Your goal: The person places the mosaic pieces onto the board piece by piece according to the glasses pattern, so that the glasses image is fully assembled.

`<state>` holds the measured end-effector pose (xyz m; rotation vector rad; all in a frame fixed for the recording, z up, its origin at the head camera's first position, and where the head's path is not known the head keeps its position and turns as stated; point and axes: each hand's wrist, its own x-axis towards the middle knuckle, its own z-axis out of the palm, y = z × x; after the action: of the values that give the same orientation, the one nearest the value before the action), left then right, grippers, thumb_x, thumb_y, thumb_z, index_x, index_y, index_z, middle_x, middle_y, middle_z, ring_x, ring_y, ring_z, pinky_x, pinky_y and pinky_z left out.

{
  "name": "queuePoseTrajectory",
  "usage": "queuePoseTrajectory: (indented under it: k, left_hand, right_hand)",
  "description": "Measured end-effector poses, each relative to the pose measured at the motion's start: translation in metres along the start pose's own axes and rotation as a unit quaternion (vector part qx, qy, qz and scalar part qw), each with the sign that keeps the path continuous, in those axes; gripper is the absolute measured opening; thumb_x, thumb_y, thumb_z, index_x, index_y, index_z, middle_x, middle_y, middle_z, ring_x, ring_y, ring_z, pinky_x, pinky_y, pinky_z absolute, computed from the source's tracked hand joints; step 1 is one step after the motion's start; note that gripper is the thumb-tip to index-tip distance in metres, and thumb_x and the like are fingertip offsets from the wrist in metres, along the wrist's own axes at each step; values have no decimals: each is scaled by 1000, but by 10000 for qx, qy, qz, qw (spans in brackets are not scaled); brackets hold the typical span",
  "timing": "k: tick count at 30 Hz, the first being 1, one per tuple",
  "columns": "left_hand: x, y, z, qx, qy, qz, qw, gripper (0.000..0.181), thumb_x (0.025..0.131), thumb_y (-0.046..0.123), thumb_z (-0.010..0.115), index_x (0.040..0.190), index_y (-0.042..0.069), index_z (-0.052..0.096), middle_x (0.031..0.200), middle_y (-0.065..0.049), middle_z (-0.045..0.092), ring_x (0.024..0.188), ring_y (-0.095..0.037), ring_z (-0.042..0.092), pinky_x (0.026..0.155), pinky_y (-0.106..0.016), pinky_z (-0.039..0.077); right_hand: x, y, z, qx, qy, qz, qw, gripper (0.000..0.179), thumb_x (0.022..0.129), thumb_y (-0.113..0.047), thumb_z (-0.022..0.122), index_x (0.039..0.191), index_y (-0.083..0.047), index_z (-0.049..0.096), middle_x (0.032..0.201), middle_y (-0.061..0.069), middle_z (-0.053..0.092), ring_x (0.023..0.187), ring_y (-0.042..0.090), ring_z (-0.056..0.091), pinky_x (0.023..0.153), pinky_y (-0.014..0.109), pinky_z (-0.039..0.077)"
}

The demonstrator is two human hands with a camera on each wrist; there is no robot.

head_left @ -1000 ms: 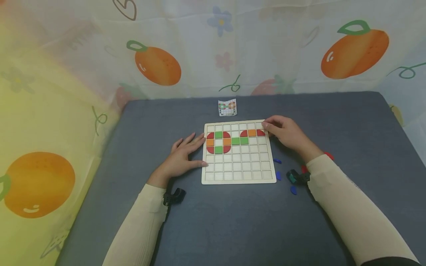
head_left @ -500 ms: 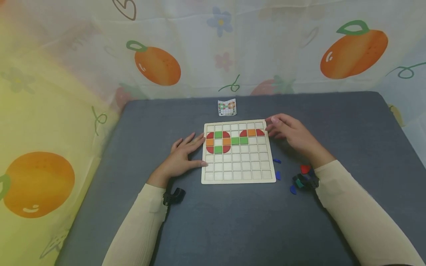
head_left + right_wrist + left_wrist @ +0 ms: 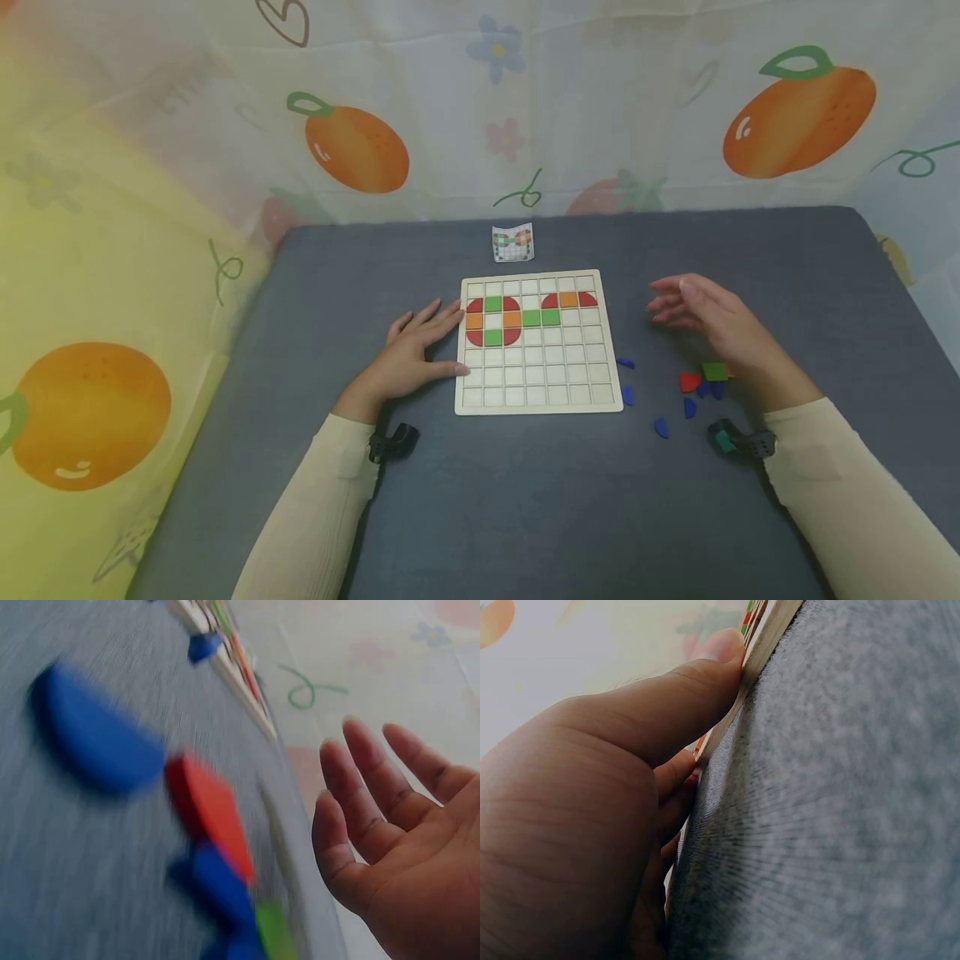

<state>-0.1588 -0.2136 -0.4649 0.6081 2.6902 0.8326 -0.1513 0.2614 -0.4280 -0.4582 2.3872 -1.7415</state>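
A pale wooden grid board (image 3: pixel 543 377) lies on the table, with red, orange and green tiles set in its upper cells. My left hand (image 3: pixel 408 358) rests at the board's left edge, fingers spread and thumb on the rim; the left wrist view shows the thumb (image 3: pixel 682 690) touching that edge. To the right of the board, my right hand (image 3: pixel 705 312) is held above the table with nothing in it, its fingers loosely extended in the right wrist view. Below it lie a red piece (image 3: pixel 689 382), a green square tile (image 3: pixel 714 372) and several blue pieces (image 3: pixel 690 407).
A small printed pattern card (image 3: pixel 513 242) lies behind the board. More blue pieces (image 3: pixel 627 396) are close to the board's right edge, and a blue half-round piece (image 3: pixel 97 735) shows large in the right wrist view. A patterned curtain (image 3: pixel 450 108) hangs behind the table.
My right hand has left the board's upper right corner and moved right, uncovering the green tile and blue pieces on the table. The left hand has stayed on the board's edge.
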Motion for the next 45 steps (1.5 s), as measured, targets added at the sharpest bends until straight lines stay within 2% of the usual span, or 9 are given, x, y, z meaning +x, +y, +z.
queuePoseTrajectory:
  k: [8, 12, 16, 20, 24, 27, 32, 37, 45]
  left_hand:
    - [-1, 0, 0, -2, 5, -19, 10000, 99, 95, 53, 85, 173, 22, 32, 177, 14, 23, 166, -17, 4, 127, -55, -5]
    - [-1, 0, 1, 8, 9, -33, 10000, 100, 95, 53, 84, 173, 22, 32, 177, 14, 23, 166, -17, 4, 127, -56, -5]
    - [0, -1, 1, 14, 6, -38, 10000, 100, 95, 54, 84, 174, 22, 32, 177, 14, 23, 165, -17, 4, 127, -56, -5]
    - [0, -1, 1, 19, -13, -39, 10000, 100, 95, 55, 84, 174, 24, 31, 177, 16, 22, 165, -16, 3, 127, -56, -5]
    - [-1, 0, 1, 22, -29, -40, 10000, 99, 95, 55, 83, 174, 25, 31, 177, 17, 22, 165, -16, 3, 127, -55, -5]
    - [-1, 1, 0, 14, -37, -41, 10000, 98, 96, 55, 83, 174, 24, 31, 177, 16, 22, 165, -16, 3, 127, -55, -5]
    - [-1, 2, -1, 23, -36, -67, 10000, 98, 96, 54, 83, 173, 23, 31, 177, 15, 22, 165, -16, 3, 127, -54, -5]
    - [-1, 2, -1, 29, -30, -66, 10000, 99, 95, 54, 83, 173, 22, 31, 177, 15, 22, 165, -17, 4, 127, -55, -5]
    - [0, 1, 0, 20, -34, -44, 10000, 99, 96, 54, 83, 174, 23, 31, 177, 16, 22, 165, -16, 4, 127, -54, -5]
  right_hand:
    - [-28, 20, -28, -9, 120, -89, 9999, 42, 122, -23, 33, 143, -2, 63, 123, 10, 71, 109, 18, 69, 97, 19, 49]
    - [-41, 27, -39, 164, 119, 13, 9998, 44, 122, -22, 32, 144, 0, 62, 125, 8, 71, 111, 17, 68, 97, 19, 49]
    - [-50, 32, -47, -176, 57, 497, 9986, 37, 120, -20, 46, 146, 1, 60, 127, 1, 72, 112, 9, 68, 95, 15, 48]
    - [-54, 33, -52, -771, -336, 852, 9928, 41, 111, -15, 68, 148, -1, 60, 133, 4, 70, 114, 5, 65, 91, 14, 49]
    - [-56, 35, -53, -1146, -727, 597, 9889, 46, 101, -6, 79, 145, -3, 65, 138, 12, 66, 120, 1, 58, 92, 14, 47]
    - [-57, 36, -54, -1551, -844, 354, 9836, 47, 97, -3, 83, 142, -6, 69, 138, 10, 65, 120, -3, 53, 93, 11, 41]
    - [-56, 34, -56, -2132, -922, 294, 9722, 40, 96, -8, 86, 134, -10, 74, 133, 6, 60, 110, 5, 50, 88, 14, 39]
    - [-56, 32, -56, -2238, -1083, 410, 9677, 30, 96, -14, 87, 125, -13, 77, 129, 3, 57, 112, 4, 48, 89, 15, 40]
    - [-57, 34, -54, -2223, -1205, -17, 9675, 20, 92, -9, 89, 103, -22, 78, 117, -1, 59, 105, 7, 50, 86, 16, 43]
